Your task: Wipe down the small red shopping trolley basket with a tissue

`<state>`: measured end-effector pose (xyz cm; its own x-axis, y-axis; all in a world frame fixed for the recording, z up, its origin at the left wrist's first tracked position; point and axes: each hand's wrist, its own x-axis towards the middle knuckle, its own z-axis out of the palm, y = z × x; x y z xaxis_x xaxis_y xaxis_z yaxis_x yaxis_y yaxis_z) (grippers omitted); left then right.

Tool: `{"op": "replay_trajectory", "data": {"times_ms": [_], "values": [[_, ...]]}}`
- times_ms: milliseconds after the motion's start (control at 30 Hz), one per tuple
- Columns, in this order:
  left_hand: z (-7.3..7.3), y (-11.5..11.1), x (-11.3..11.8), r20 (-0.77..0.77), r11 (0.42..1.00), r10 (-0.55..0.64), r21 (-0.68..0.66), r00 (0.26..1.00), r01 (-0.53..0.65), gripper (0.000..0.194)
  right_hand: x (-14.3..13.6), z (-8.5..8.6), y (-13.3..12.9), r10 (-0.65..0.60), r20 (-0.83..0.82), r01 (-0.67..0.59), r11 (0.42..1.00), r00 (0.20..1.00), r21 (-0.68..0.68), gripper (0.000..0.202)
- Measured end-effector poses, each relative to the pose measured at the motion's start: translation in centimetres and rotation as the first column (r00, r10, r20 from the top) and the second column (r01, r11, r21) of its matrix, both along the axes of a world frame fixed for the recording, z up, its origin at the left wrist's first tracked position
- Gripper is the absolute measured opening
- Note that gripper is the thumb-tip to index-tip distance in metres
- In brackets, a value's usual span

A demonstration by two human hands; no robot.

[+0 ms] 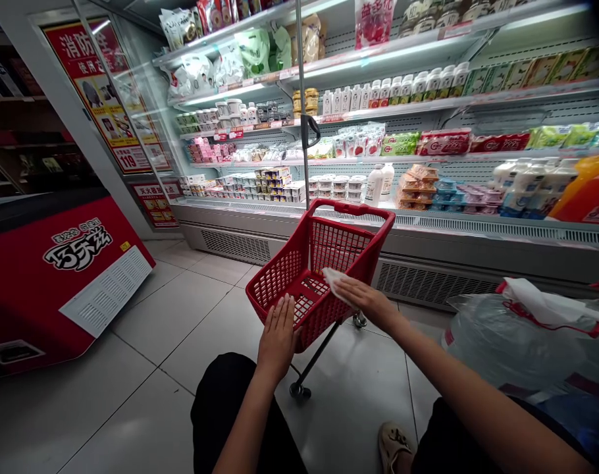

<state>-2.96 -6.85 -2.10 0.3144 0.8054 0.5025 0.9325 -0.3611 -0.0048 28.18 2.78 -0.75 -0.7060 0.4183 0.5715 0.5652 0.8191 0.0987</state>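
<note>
A small red plastic shopping cart with latticed walls stands on the floor in front of me. My left hand rests on the cart's near rim, fingers stretched out flat and pointing into the basket. In my right hand is a white tissue, held against the right-hand rim; part of it sticks out past the fingertips. The thumb of that hand is hidden. Nothing but the cart's own floor lattice shows inside the basket.
Behind the cart runs a lit dairy fridge with a sliding glass door and handle. At left stands a red freezer. Large plastic water bottles stand close on my right, with white paper on top.
</note>
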Motion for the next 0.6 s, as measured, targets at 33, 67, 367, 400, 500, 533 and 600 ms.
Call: {"op": "replay_trajectory", "data": {"times_ms": [33, 67, 367, 400, 500, 533, 600], "values": [[0.2, -0.1, 0.0, -0.008, 1.0, 0.009, 0.0, 1.0, -0.009, 0.076, 0.6, 0.0, 0.5, -0.041, -0.019, 0.041, 0.999, 0.999, -0.012, 0.068], [0.4, -0.1, 0.2, -0.015, 1.0, 0.013, 0.0, 1.0, -0.013, 0.076, 0.9, -0.2, 0.7, -0.072, -0.036, 0.072, 0.997, 0.997, -0.024, 0.068], [-0.2, 0.4, 4.8, 0.088, 0.994, 0.068, 0.077, 0.994, -0.075, 0.081, -6.9, -1.1, -2.5, 0.048, -0.034, -0.05, 0.998, 0.998, -0.05, 0.068], [-0.3, 0.5, 4.8, 0.096, 0.993, 0.074, 0.089, 0.993, -0.082, 0.082, -7.1, -0.9, -2.4, 0.064, -0.022, -0.065, 0.997, 0.998, -0.051, 0.068], [-0.4, 0.4, 3.7, 0.093, 0.994, 0.03, 0.099, 0.995, -0.039, 0.086, -5.1, -0.2, -0.8, 0.056, -0.002, -0.056, 0.998, 0.998, -0.034, 0.07], [-0.4, 0.3, 3.3, 0.09, 0.995, 0.002, 0.095, 0.996, -0.011, 0.087, -3.8, 0.1, 0.0, 0.033, -0.007, -0.034, 0.999, 0.999, -0.027, 0.07], [-0.3, 0.3, 2.6, 0.095, 0.996, -0.048, 0.082, 0.994, 0.04, 0.088, -1.2, 0.6, 1.6, -0.044, -0.036, 0.043, 0.999, 0.998, -0.021, 0.068]]}}
